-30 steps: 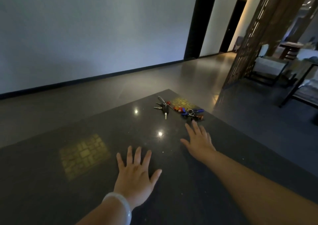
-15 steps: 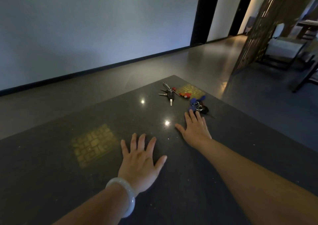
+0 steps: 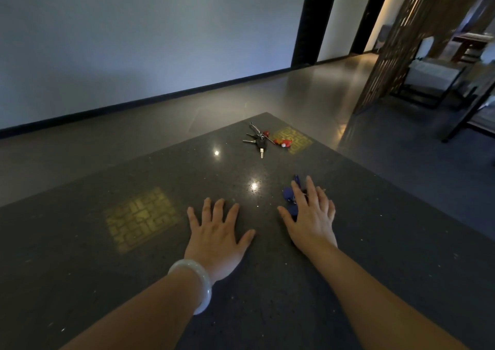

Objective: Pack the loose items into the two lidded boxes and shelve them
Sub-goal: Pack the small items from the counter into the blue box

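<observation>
My left hand (image 3: 217,234) lies flat, palm down, fingers straight and spread, thumb angled out to the right; my right hand (image 3: 312,217) sits slightly farther and to the right, palm down, fingers straight; both forearms reach forward, bare.

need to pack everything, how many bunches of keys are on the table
2. The red-tagged bunch lies near the far corner of the table; the blue-tagged bunch sits under the right hand, partly hidden, so more may lie beneath.
</observation>
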